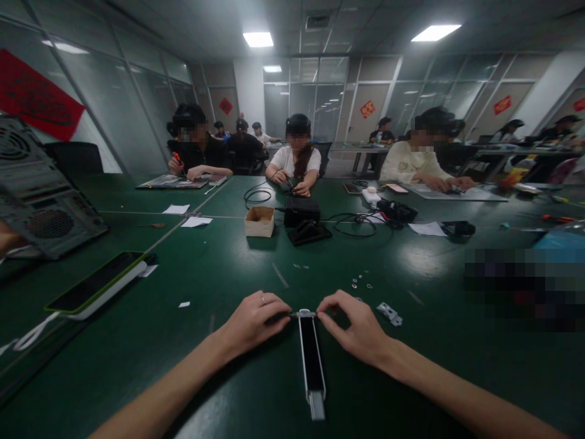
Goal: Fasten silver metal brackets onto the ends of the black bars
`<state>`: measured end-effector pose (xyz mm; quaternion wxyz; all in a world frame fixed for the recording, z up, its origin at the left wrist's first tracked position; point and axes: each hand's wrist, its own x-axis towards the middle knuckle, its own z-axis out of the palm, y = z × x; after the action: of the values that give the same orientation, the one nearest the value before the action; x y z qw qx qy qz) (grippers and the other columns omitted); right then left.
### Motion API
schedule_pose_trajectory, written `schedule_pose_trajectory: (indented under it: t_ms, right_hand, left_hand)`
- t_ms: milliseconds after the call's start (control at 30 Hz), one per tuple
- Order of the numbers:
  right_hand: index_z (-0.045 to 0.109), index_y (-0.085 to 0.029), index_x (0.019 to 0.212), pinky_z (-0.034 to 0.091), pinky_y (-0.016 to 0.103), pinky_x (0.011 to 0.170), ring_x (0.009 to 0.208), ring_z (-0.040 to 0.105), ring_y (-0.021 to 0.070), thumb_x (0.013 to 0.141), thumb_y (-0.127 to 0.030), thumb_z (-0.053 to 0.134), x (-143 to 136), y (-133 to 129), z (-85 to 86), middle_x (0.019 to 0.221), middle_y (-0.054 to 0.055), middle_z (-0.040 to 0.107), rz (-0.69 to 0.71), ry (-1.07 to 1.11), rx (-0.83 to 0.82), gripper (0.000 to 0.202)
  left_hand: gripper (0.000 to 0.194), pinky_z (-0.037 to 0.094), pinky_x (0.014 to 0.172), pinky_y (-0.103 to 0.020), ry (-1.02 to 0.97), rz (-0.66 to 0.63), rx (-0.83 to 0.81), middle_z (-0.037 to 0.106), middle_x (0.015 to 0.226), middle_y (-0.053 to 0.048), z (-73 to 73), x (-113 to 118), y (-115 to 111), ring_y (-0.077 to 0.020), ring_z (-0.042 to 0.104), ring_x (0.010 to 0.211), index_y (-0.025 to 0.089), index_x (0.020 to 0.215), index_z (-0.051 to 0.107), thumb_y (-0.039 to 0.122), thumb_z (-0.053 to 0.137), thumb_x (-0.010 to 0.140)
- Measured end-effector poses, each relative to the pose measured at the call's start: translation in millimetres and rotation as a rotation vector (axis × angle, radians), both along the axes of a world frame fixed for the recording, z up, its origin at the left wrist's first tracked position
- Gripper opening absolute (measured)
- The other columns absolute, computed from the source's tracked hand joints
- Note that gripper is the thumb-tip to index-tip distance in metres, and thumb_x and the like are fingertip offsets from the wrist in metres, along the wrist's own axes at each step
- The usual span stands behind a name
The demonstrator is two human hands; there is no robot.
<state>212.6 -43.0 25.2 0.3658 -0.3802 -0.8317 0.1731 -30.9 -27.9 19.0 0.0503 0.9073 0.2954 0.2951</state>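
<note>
In front of me a long, narrow white frame with a black middle point(311, 353) lies on the green table, pointing away from me. A pale tab point(317, 405) sticks out at its near end. Across its far end runs a short, thin metal piece point(303, 314), whose exact kind I cannot make out. My left hand point(256, 320) pinches the left end of this piece between thumb and fingers. At the opposite end, my right hand point(354, 323) pinches it with thumb and forefinger. Right of that hand rest a small silver bracket point(390, 314) and several small rings point(354, 283).
A phone with a green edge point(98, 283) lies at left, near a computer case point(48, 189). Beyond my hands stand a small cardboard box point(259, 222) and a black box point(301, 210) among cables. Co-workers, one a person in white point(297, 161), sit across the table.
</note>
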Motion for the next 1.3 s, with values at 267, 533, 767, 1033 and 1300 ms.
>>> schedule_pose_trajectory:
  t_ms: [267, 533, 767, 1033, 1300]
  right_hand:
    - [0.059, -0.015, 0.096, 0.049, 0.037, 0.073, 0.083, 0.056, 0.0202, 0.086, -0.016, 0.049, 1.0, 1.8, -19.2, 0.091, 0.008, 0.062, -0.039, -0.223, 0.031, 0.014]
    - [0.06, -0.016, 0.096, 0.051, 0.034, 0.071, 0.083, 0.057, 0.0191, 0.088, -0.015, 0.048, 2.5, 3.2, -19.3, 0.091, 0.008, 0.063, -0.011, -0.191, -0.018, 0.014]
    - [0.06, -0.017, 0.097, 0.051, 0.035, 0.071, 0.083, 0.056, 0.0193, 0.089, -0.015, 0.048, 2.2, 3.0, -18.7, 0.091, 0.007, 0.062, 0.006, -0.162, -0.044, 0.014]
    - [0.059, -0.017, 0.097, 0.05, 0.035, 0.073, 0.084, 0.056, 0.0189, 0.089, -0.015, 0.049, 2.1, 2.9, -19.2, 0.092, 0.007, 0.062, 0.028, -0.149, -0.058, 0.013]
    - [0.059, -0.015, 0.096, 0.05, 0.036, 0.074, 0.084, 0.056, 0.0193, 0.089, -0.014, 0.048, -0.2, 3.9, -16.6, 0.091, 0.007, 0.062, -0.03, -0.178, -0.05, 0.014]
  left_hand:
    - [0.015, 0.047, 0.066, -0.022, 0.087, 0.113, -0.286, 0.068, 0.084, -0.002, -4.6, 0.9, 1.5, -0.0129, 0.062, 0.07, 0.017, 0.097, 0.066, 0.019, 0.058, 0.084]
    - [0.017, 0.048, 0.068, -0.022, 0.045, 0.151, -0.378, 0.071, 0.087, -0.002, -5.1, 3.8, -0.2, -0.0135, 0.064, 0.072, 0.018, 0.099, 0.067, 0.019, 0.057, 0.085]
    - [0.016, 0.046, 0.061, -0.021, 0.03, 0.163, -0.419, 0.07, 0.08, 0.0, 0.1, 7.4, -2.2, -0.0126, 0.063, 0.065, 0.018, 0.094, 0.069, 0.022, 0.057, 0.085]
    - [0.014, 0.049, 0.066, -0.022, -0.038, 0.182, -0.436, 0.072, 0.085, 0.0, -3.2, 14.9, -7.4, -0.0136, 0.065, 0.069, 0.018, 0.096, 0.069, 0.02, 0.059, 0.086]
    - [0.015, 0.051, 0.071, -0.026, -0.024, 0.223, -0.34, 0.072, 0.09, -0.001, -12.5, 19.1, -3.2, -0.0166, 0.068, 0.078, 0.019, 0.099, 0.067, 0.018, 0.058, 0.087]
